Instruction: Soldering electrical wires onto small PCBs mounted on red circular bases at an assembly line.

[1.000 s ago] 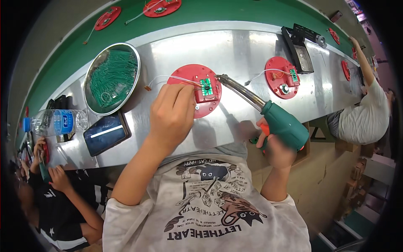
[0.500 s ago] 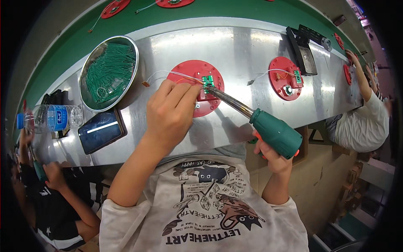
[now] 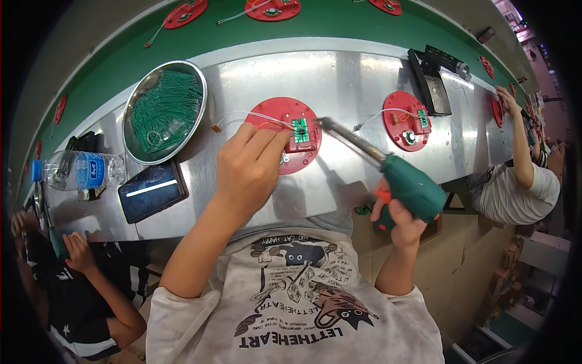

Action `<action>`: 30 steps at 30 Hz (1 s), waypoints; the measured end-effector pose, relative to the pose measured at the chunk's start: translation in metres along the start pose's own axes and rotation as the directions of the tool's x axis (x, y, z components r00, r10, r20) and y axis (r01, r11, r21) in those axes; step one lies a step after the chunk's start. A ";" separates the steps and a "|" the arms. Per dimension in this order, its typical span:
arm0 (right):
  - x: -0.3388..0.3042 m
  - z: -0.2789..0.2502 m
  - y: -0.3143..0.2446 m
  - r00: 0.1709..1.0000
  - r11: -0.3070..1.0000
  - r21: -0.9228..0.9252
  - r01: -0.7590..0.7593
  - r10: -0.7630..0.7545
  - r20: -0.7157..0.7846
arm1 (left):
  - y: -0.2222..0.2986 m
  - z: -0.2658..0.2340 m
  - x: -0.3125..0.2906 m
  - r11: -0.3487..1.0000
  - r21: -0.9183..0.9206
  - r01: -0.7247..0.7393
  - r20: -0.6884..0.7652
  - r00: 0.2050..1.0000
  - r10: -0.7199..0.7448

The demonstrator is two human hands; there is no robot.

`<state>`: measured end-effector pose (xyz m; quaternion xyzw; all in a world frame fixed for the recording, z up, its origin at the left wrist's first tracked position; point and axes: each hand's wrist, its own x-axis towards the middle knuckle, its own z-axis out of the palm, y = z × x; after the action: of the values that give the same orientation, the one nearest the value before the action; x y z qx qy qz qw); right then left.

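Nearest, the right hand (image 3: pixel 403 212) is clenched round a green soldering gun (image 3: pixel 412 188), its tip at the small green board (image 3: pixel 299 129) on the red disc (image 3: pixel 291 142). The left hand (image 3: pixel 250 167), fingers curled, pins that disc's near edge to the desk (image 3: pixel 364 79). Soldering seems under way; beyond the disc's left sits a bowl of green wires (image 3: pixel 163 112).

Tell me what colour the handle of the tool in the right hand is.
Teal green, with an orange-red trigger; the handle in the right hand shows clearly in the head view.

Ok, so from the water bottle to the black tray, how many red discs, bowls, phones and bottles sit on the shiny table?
Red discs: 2
Metal bowl of green wires: 1
Phone: 1
Water bottle: 1
Total: 5
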<state>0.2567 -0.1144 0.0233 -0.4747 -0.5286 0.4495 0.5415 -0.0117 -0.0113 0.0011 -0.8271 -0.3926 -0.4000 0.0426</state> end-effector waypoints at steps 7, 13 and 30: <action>0.003 -0.012 0.008 0.971 0.983 0.029 0.180 -0.173 -0.166 | 0.001 -0.003 0.000 1.000 -0.013 0.002 0.002 1.000 -0.002; 0.008 -0.014 0.005 0.929 0.972 0.052 0.229 -0.202 -0.309 | 0.008 -0.011 0.004 0.999 0.017 0.029 0.019 0.999 -0.030; 0.043 -0.065 0.042 0.737 0.820 0.463 0.337 0.077 -0.672 | -0.004 -0.011 0.066 0.959 -0.149 0.241 0.440 0.885 -0.154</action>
<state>0.3240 -0.0683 -0.0110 -0.3837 -0.1797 0.3432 0.8383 0.0027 0.0277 0.0534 -0.8495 -0.4331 -0.2502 -0.1677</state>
